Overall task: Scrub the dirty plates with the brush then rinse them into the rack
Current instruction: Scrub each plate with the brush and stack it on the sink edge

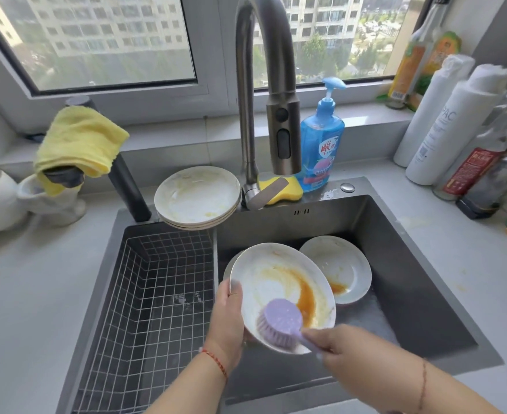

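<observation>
Both forearms reach in from the bottom edge, bare, each with a thin cord at the wrist. The left hand (227, 319) curls its thumb over a rim. The right hand (340, 343) seems closed round a handle, its fingers blurred.

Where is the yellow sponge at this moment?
In the head view, the yellow sponge lies on the sink's back ledge, behind the faucet base and just left of the blue soap bottle.

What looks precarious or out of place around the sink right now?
The stack of dirty plates sits on the sink's back ledge beside the faucet, its front edge overhanging the wire rack; a knock might tip it in. Otherwise nothing stands out: no breakage or spill shows.
</observation>
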Available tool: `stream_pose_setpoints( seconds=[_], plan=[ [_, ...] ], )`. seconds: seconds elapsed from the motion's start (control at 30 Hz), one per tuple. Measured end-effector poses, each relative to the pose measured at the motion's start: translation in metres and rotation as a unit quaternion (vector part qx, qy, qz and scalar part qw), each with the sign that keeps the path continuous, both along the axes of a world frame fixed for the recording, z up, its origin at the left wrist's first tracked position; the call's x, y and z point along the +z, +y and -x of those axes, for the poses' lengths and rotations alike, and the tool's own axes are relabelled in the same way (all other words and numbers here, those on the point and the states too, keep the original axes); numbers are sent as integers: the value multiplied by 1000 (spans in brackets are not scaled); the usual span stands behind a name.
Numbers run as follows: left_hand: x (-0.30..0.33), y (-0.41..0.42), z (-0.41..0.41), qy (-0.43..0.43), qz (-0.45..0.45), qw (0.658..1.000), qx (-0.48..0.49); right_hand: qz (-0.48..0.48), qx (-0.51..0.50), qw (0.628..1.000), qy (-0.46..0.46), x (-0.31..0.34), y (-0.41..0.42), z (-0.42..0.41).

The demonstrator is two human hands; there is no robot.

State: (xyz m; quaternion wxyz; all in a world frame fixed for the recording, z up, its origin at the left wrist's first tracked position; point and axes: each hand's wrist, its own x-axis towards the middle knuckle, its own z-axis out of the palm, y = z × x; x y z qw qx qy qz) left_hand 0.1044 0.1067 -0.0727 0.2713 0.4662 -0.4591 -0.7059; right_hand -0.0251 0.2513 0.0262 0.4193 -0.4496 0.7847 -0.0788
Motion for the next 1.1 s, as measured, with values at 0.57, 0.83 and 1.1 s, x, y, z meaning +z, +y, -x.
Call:
stream_pose_setpoints(
  seconds=[0.57, 0.83, 1.1],
  plan=[
    [1, -3, 8, -24, 65, 997, -19, -59, 108, 992, 22, 20, -4, 26],
    [10, 14, 11, 2, 23, 997, -75, 41, -29, 998, 29, 14, -40, 26],
    [19, 8, 10, -3, 69, 997, -21, -38, 90, 976, 195, 17, 8, 51]
  ],
)
